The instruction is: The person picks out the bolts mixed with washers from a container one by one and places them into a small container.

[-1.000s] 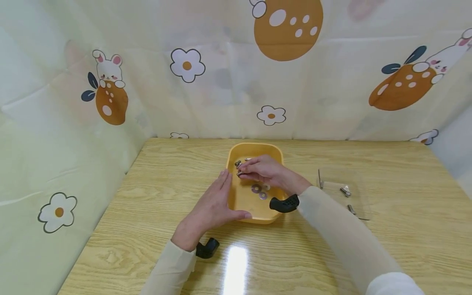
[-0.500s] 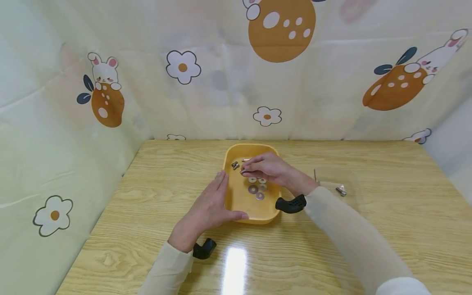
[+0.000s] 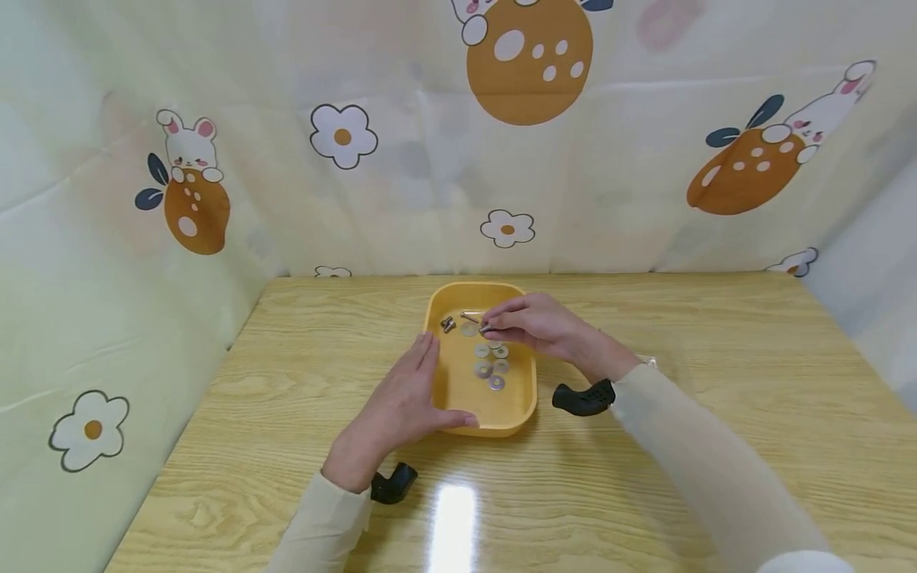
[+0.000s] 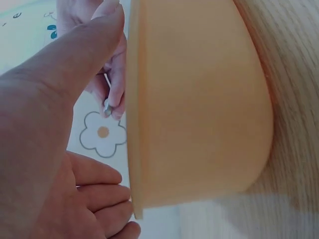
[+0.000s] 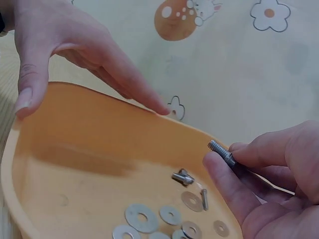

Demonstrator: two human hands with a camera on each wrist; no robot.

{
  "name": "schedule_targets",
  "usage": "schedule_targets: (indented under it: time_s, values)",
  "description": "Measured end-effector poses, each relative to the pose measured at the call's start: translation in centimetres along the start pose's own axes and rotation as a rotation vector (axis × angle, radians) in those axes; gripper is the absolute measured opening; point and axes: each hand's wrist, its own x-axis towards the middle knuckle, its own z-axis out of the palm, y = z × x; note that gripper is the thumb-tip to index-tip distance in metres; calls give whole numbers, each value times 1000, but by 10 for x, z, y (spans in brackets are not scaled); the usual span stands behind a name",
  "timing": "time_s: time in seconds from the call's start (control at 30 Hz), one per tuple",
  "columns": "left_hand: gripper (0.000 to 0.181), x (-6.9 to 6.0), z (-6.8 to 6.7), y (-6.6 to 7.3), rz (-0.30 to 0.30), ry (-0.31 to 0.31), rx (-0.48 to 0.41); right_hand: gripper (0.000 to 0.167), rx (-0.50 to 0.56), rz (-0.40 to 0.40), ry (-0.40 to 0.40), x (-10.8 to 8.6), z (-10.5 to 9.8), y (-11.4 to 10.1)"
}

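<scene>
A yellow plastic bin (image 3: 466, 410) stands on the table. Straight fingers of my left hand (image 3: 397, 406) rest against its left rim, and the thumb lies on the near rim. Over the far right part of the bin, my right hand (image 3: 544, 325) pinches a bolt (image 5: 223, 152) between thumb and fingers, its threaded end sticking out in the right wrist view. Below it on the bin floor lie several flat washers (image 5: 132, 214). A few small bolts (image 5: 182, 178) and a thin screw (image 5: 204, 199) lie near the far wall.
Partly hidden behind the right sleeve (image 3: 688, 430), a clear, see-through item (image 3: 649, 361) lies on the wooden table (image 3: 322, 342). A patterned curtain (image 3: 415, 183) hangs behind the table and along its left side.
My right hand, pinching the bolt, has moved right and up from the bin floor. More washers now show beneath it. The left hand stays at the rim; the view has shifted slightly.
</scene>
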Motion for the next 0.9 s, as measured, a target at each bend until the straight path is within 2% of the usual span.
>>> schedule_targets:
  time_s: [0.3,0.6,0.9]
  values:
    - [128,5,-2,14,57,9,29,38,-26,-45,-16,-17,-20,-2]
    - [127,11,3,31,110,0,39,35,-26,-48,20,-34,-37,-1]
    - [124,22,8,54,191,-19,45,36,-16,-64,63,-52,-55,-3]
